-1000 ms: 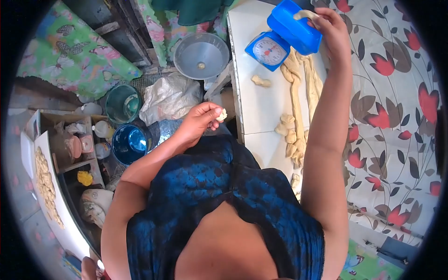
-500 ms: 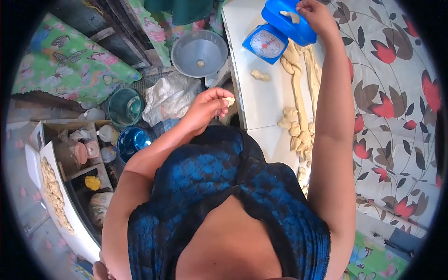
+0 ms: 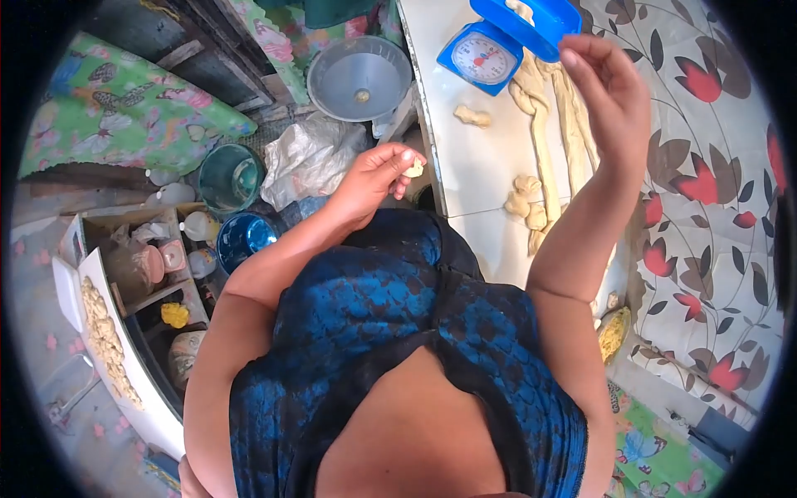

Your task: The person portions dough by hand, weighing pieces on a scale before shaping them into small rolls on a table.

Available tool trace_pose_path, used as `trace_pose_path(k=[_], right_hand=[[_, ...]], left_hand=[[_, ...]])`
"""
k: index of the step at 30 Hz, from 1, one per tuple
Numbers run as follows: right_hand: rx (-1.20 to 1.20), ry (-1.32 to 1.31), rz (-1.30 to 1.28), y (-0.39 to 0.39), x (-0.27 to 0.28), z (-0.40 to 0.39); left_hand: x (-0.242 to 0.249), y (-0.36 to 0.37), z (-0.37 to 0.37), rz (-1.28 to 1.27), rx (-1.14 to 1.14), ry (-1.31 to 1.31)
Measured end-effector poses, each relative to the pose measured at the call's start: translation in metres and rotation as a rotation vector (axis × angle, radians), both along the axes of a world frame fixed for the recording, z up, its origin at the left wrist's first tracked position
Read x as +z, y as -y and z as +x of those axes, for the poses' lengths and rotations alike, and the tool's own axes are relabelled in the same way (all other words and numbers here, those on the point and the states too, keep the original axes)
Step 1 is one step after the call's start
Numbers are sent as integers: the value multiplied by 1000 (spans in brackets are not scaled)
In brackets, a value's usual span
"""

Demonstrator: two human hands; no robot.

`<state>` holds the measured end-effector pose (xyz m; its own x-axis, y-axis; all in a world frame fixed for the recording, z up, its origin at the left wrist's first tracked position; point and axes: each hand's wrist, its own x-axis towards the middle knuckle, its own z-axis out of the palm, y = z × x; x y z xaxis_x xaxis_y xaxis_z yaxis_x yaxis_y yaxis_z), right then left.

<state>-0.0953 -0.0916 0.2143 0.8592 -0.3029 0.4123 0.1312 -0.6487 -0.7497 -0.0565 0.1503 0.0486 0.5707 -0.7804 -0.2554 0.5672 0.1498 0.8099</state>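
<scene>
A small piece of dough (image 3: pixel 414 169) is pinched between the thumb and fingers of my left hand (image 3: pixel 375 181), held left of the tiled table's edge. My right hand (image 3: pixel 613 87) is beside the blue scale pan (image 3: pixel 552 25), fingers bent and a little apart, with nothing seen in them. A piece of dough (image 3: pixel 520 10) lies in the pan, on the blue dial scale (image 3: pixel 480 60). Long dough strips (image 3: pixel 541 149) stretch along the table, with several dough lumps (image 3: pixel 523 195) by their near end. Another dough piece (image 3: pixel 472 115) lies alone below the scale.
A grey basin (image 3: pixel 359 79), a white sack (image 3: pixel 307 158), a green bucket (image 3: pixel 230 178) and a blue bucket (image 3: pixel 246 238) are left of the table (image 3: pixel 461 178). Farther left, a white board with many dough pieces (image 3: pixel 106 336) rests by a shelf (image 3: pixel 137 309). Flowered sheeting (image 3: pixel 701 191) lines the right.
My right hand has let go of the dough in the scale pan and drawn back toward me and to the right. My left hand still holds its small dough piece.
</scene>
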Motion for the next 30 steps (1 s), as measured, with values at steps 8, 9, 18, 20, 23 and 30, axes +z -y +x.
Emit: trace_pose_path(k=[8, 9, 18, 20, 23, 30], right_hand=[[-145, 64, 260, 24, -29, -49], [-189, 74, 257, 26, -28, -53], [-265, 100, 214, 48, -16, -30], [-240, 111, 170, 48, -11, -22], [-88, 72, 99, 26, -3, -12], [591, -275, -310, -84, -66, -20]], left_hand=[[-3, 3, -2, -9, -23, 10], [-4, 4, -2, -8, -23, 10], [-14, 6, -1, -73, -52, 61], [-15, 4, -1, -63, -28, 79], [-5, -1, -1, -88, -18, 9], [0, 0, -1, -207, 2, -43]])
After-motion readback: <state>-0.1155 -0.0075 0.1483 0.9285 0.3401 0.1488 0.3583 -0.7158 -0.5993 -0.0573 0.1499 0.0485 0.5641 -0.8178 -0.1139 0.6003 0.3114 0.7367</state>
